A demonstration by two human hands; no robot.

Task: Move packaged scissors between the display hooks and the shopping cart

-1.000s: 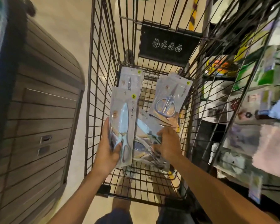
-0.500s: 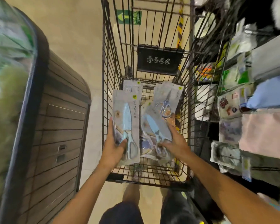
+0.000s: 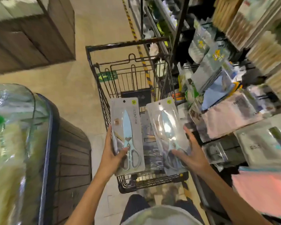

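Observation:
My left hand (image 3: 111,155) grips a grey card pack of pale blue scissors (image 3: 127,132) by its lower left edge. My right hand (image 3: 192,154) holds a second, glossier pack of scissors (image 3: 167,132) by its lower right side. Both packs are upright, side by side, above the black wire shopping cart (image 3: 102,103). More packaged scissors (image 3: 150,143) lie in the cart's basket, partly hidden behind the two held packs. The display hooks are not clearly visible among the blurred goods on the right.
A shelf rack of hanging packets and folded cloths (image 3: 225,114) runs along the right, close to the cart. A dark wooden-slat bin with a clear cover (image 3: 44,143) stands at the left. Beige floor (image 3: 81,88) lies between them.
Both hands have risen out of the basket, each with a pack. The right hand's pack, low in the cart before, is now held upright beside the left one. The view has tilted up.

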